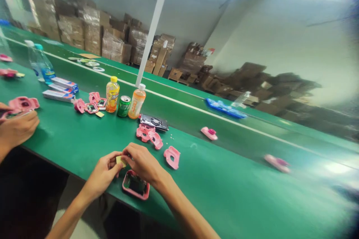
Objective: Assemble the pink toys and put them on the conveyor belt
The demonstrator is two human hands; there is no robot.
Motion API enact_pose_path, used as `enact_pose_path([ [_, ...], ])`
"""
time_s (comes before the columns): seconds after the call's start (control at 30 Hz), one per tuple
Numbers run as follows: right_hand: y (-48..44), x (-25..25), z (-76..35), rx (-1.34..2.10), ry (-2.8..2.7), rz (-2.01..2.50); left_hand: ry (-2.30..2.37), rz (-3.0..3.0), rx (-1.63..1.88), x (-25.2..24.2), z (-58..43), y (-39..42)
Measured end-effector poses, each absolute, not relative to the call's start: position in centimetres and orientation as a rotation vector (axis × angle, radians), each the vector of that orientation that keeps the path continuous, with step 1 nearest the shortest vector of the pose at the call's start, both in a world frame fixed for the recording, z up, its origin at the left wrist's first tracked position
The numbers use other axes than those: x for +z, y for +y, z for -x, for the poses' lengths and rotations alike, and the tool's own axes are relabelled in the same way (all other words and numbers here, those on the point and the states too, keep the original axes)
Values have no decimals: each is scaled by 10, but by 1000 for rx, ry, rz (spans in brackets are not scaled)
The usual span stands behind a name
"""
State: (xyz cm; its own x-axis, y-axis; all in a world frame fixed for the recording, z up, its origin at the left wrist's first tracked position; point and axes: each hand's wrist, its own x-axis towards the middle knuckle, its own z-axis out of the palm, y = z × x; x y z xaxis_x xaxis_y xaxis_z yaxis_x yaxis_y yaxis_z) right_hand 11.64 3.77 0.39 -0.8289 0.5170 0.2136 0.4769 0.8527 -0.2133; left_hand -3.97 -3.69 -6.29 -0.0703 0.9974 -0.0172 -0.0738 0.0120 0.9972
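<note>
My left hand [105, 171] pinches a small flat yellow piece [121, 161] between thumb and fingers. On its other side, my right hand [141, 160] has its fingertips closed at the edge of that same piece. Just below both hands lies a pink casing half [136, 186] with a dark circuit board or screen inside, near the table's front edge. A pink frame piece with a hole [172, 157] rests to the right of my right hand. More pink shell parts [149, 135] lie beyond it, beside a black-and-silver device [154, 122].
Bottles [112, 95], a green can [123, 106] and blue-white boxes [62, 90] stand behind on the green table [84, 134]. A co-worker's hands [19, 126] hold pink parts at left. Pink items [209, 133] and a blue tray [226, 108] lie on the green strip beyond.
</note>
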Motion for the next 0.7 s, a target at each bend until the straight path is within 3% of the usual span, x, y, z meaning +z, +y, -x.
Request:
enact_pose_path([
  [0.33,25,-2,-104,-127,-2927,765,1445,-1192,1324,-65,30,-41],
  [0.7,9,-17,-117,69,-2768,736,1206,-945,1266,-62,55,-35],
])
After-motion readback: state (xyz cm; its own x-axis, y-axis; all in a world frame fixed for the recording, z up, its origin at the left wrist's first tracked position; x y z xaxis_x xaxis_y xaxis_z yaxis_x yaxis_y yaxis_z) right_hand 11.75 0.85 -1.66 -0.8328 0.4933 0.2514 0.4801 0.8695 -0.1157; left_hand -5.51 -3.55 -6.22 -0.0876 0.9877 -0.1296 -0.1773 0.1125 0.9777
